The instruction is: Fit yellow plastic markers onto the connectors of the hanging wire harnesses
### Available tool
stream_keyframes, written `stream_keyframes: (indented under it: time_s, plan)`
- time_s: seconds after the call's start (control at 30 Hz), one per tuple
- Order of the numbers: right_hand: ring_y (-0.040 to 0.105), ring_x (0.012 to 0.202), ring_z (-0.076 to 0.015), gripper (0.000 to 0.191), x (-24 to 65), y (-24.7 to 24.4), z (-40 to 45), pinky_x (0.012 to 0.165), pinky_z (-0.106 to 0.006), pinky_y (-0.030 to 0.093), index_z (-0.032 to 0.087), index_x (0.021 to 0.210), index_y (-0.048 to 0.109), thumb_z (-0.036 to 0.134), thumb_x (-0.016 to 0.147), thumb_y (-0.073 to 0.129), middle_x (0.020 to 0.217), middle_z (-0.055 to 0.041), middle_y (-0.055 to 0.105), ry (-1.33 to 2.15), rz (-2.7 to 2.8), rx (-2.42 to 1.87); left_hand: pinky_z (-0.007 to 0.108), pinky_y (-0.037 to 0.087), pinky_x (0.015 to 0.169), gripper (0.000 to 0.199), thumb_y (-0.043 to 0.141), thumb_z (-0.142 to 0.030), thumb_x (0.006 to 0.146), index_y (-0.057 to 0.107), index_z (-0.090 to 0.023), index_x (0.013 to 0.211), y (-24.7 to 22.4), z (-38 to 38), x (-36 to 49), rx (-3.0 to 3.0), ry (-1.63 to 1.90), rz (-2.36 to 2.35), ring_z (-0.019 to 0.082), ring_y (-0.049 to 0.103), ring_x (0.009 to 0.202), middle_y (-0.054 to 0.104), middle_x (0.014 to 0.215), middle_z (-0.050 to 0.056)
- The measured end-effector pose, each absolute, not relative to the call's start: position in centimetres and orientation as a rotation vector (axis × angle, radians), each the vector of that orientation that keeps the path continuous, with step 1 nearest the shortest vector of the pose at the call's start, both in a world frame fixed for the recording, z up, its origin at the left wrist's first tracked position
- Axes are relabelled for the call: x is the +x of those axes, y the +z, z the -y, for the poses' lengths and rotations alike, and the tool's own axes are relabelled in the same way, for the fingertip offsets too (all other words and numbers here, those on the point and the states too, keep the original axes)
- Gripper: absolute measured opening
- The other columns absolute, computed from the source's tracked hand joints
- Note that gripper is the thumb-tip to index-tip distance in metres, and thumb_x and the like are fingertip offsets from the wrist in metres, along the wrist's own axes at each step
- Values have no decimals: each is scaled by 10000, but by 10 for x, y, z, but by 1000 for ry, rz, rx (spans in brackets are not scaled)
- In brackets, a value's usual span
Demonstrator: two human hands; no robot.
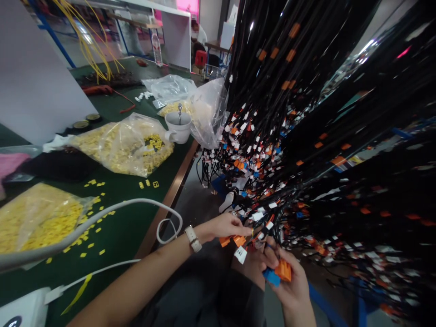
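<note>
My left hand (pixel 227 225), with a white watch on its wrist, pinches a small yellow piece (pixel 252 232) among the wire ends; its exact shape is too small to tell. Just below those fingers hang orange connectors (pixel 239 240) and a white connector (pixel 240 255). My right hand (pixel 293 280) is closed around the ends of black cables, with an orange connector (pixel 283 270) and a blue connector (pixel 271 276) lying against the palm and fingers. Dense bundles of black cables (pixel 269 68) with white, orange and blue connectors hang in front and to the right.
On the green table (pixel 136 218) at left lie a bag of yellow pieces (pixel 119 141), another yellow bag (pixel 41 218) and scattered yellow pieces. A white mug (pixel 180 129) stands near its edge. A grey cable (pixel 112 211) arches across. Far back, a person (pixel 200 36) sits.
</note>
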State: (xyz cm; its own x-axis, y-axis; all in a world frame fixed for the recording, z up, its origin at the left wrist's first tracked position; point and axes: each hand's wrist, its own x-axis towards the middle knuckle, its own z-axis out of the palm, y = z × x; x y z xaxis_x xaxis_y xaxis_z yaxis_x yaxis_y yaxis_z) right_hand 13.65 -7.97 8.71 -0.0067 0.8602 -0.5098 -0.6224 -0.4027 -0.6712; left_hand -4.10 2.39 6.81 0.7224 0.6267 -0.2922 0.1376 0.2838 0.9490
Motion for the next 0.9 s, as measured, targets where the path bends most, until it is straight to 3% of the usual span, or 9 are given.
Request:
stream_keyframes:
  time_s: [0.1,0.2,0.4,0.63,0.77,0.9]
  plan:
    - [443,492,-105,265,126,94,76,549,-280,455,202,874,682,303,629,673,732,-43,652,1666,278,-1153,210,232,457,473,624,-580,632,582,-109,617,66,-21,-39,1371,387,-784,66,349,510,438,549,-27]
    - [485,532,-112,262,119,96,70,577,-286,467,167,869,694,260,624,683,905,-96,685,1625,354,-1248,212,259,469,493,589,-588,666,610,-96,656,66,-22,-40,1268,392,-765,66,366,508,474,568,-13]
    - [547,566,-127,249,119,85,67,553,-250,459,148,870,690,245,641,705,805,-64,691,1522,498,-1338,222,234,465,441,651,-518,654,625,-79,688,66,-27,-42,987,378,-666,54,358,480,505,575,0]
    - [625,708,-168,251,110,69,60,649,-265,497,189,811,676,318,612,757,797,-21,691,1385,446,-1396,220,183,447,390,695,-480,618,586,-106,622,70,-21,-37,959,361,-616,34,301,446,440,505,-50]
    - [634,691,-181,260,107,73,56,632,-267,509,164,750,683,389,628,730,743,-39,691,1408,392,-1386,213,215,446,399,708,-487,590,554,-119,613,68,-17,-35,1047,372,-706,46,353,451,469,502,-48]
    - [631,654,-155,257,102,80,52,579,-232,504,150,777,668,314,607,770,773,-44,694,1479,388,-1349,200,272,465,391,710,-473,588,546,-124,652,63,-16,-32,1008,398,-743,49,398,470,505,545,-40]
